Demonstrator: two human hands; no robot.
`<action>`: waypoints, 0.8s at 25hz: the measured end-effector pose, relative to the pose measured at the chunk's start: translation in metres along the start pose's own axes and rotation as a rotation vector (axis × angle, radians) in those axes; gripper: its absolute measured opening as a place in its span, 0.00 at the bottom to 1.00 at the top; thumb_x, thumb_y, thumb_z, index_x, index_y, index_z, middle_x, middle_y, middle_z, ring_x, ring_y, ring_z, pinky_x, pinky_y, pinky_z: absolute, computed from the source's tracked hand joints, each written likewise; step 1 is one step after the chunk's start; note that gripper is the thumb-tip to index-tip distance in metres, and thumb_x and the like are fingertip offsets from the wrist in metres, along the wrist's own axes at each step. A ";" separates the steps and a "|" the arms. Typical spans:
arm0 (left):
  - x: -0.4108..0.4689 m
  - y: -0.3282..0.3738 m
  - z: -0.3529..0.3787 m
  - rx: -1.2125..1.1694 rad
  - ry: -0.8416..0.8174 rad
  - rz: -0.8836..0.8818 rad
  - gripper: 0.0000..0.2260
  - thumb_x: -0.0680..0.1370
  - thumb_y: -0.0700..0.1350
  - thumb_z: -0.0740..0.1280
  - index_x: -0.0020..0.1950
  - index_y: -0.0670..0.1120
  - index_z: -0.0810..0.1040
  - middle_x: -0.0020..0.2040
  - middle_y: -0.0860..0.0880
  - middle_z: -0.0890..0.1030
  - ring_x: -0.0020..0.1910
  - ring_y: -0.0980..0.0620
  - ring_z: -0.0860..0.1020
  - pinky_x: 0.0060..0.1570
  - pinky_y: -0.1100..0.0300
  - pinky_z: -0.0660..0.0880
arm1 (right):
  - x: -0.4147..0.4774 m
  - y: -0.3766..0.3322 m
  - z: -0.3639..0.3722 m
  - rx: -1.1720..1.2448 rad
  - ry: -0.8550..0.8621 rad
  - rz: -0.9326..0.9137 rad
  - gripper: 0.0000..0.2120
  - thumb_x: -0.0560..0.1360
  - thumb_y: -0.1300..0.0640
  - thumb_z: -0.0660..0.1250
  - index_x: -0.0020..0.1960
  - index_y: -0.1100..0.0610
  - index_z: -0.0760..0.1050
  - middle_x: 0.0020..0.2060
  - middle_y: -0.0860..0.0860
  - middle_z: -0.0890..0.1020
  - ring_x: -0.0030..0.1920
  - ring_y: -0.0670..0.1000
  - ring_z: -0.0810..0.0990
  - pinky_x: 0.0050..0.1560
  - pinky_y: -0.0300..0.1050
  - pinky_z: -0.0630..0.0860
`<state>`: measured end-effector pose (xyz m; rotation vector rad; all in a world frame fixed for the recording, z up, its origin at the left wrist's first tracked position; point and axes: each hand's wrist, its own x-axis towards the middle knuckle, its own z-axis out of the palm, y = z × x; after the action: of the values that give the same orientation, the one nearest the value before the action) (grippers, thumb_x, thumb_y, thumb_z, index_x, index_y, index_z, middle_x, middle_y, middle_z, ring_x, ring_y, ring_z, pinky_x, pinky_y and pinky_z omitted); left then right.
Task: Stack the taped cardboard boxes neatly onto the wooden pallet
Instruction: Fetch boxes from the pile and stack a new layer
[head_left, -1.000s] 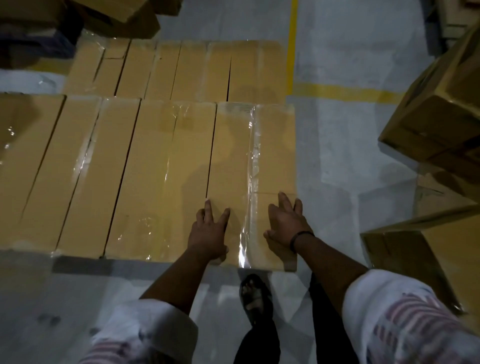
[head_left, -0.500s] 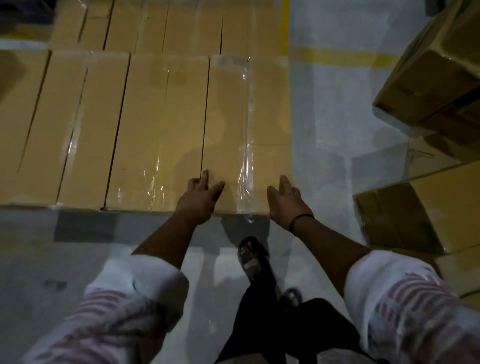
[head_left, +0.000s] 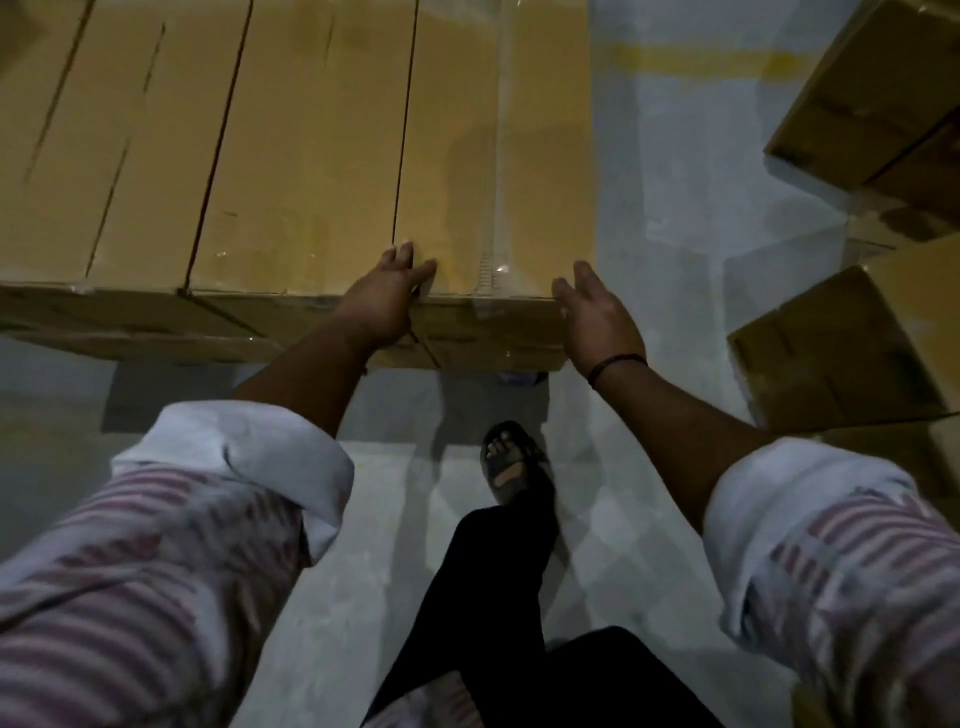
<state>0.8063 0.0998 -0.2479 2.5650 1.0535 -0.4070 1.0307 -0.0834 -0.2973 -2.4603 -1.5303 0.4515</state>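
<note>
A taped cardboard box (head_left: 493, 156) lies at the right end of a row of flat boxes (head_left: 156, 145) stacked in front of me. Clear tape runs along its top. My left hand (head_left: 382, 299) rests with straight fingers on the near top edge of that box, at the seam with its neighbour. At the box's near right corner is my right hand (head_left: 592, 312), fingers straight, just off or barely touching the edge. A dark block (head_left: 156, 400) of the pallet shows under the stack.
Loose cardboard boxes (head_left: 852, 332) are piled on the floor at the right, with more (head_left: 878, 98) at the upper right. A yellow floor line (head_left: 696, 57) runs behind. My sandalled foot (head_left: 511, 462) stands on grey floor just before the stack.
Both hands have slid back from the box's top to its near edge. The right hand has come off to the corner. The view has moved closer and lower.
</note>
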 end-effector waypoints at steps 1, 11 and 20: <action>-0.002 0.000 0.004 -0.002 0.015 -0.009 0.41 0.75 0.28 0.67 0.84 0.51 0.56 0.84 0.43 0.48 0.82 0.41 0.50 0.76 0.42 0.63 | -0.005 0.000 0.000 -0.011 0.010 0.000 0.28 0.78 0.72 0.60 0.75 0.56 0.68 0.80 0.58 0.57 0.71 0.63 0.70 0.65 0.58 0.74; -0.009 -0.003 0.003 0.021 0.185 -0.023 0.32 0.77 0.26 0.60 0.77 0.50 0.71 0.78 0.41 0.68 0.71 0.39 0.72 0.64 0.46 0.75 | 0.004 -0.012 -0.015 -0.057 0.045 0.058 0.15 0.81 0.65 0.58 0.61 0.56 0.79 0.66 0.60 0.73 0.59 0.63 0.77 0.54 0.49 0.74; 0.004 -0.008 0.005 0.083 0.195 -0.072 0.19 0.79 0.33 0.65 0.68 0.48 0.76 0.60 0.41 0.81 0.50 0.43 0.80 0.43 0.54 0.77 | 0.009 -0.004 -0.021 -0.079 0.024 0.029 0.15 0.79 0.65 0.62 0.59 0.52 0.80 0.66 0.58 0.74 0.58 0.62 0.78 0.55 0.52 0.77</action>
<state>0.8027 0.1055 -0.2550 2.6896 1.2229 -0.2262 1.0384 -0.0736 -0.2780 -2.5408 -1.5335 0.3718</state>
